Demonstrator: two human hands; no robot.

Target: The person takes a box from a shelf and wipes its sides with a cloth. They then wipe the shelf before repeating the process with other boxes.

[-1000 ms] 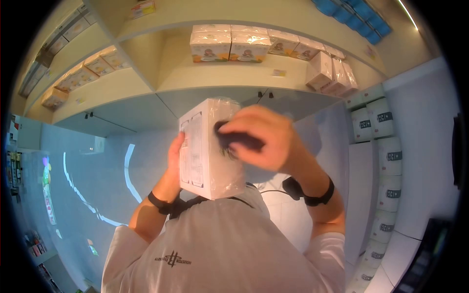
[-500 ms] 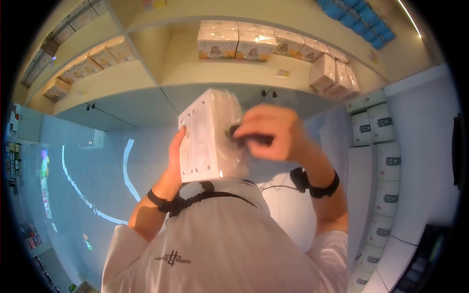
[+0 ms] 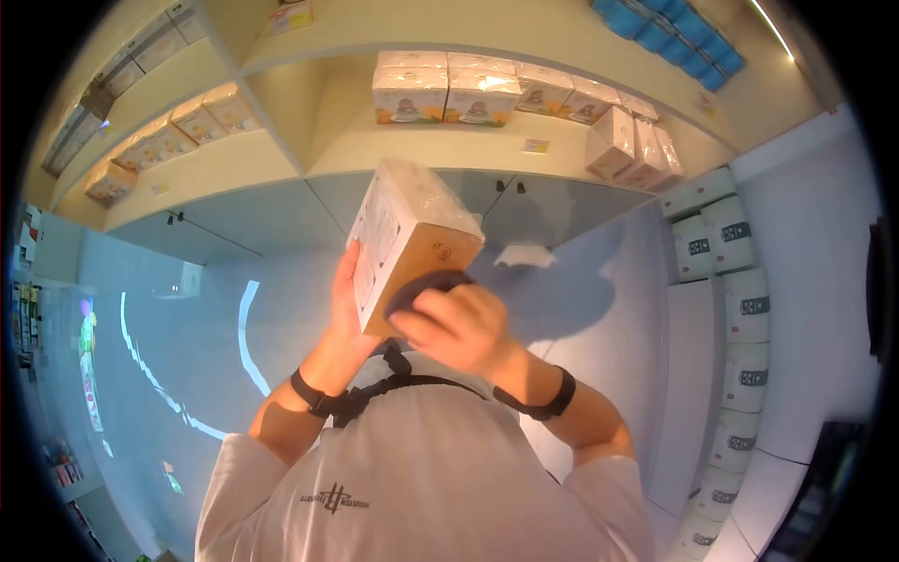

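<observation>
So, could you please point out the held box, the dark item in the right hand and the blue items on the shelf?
Held box [image 3: 419, 256]: head view, on its tan face.
Dark item [image 3: 433, 282]: head view, its upper part.
Blue items [image 3: 670, 39]: head view, one near the middle.

Lone head view, forward and down; shirt [image 3: 412, 468] close, shelves [image 3: 351, 150] farther, edges perhaps warped

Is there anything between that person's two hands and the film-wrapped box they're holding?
Yes, on one side. A dark cloth-like item is between the right hand and the orange-brown side of the film-wrapped box. The left hand grips the box's other side, with nothing separate visible in between.
</observation>
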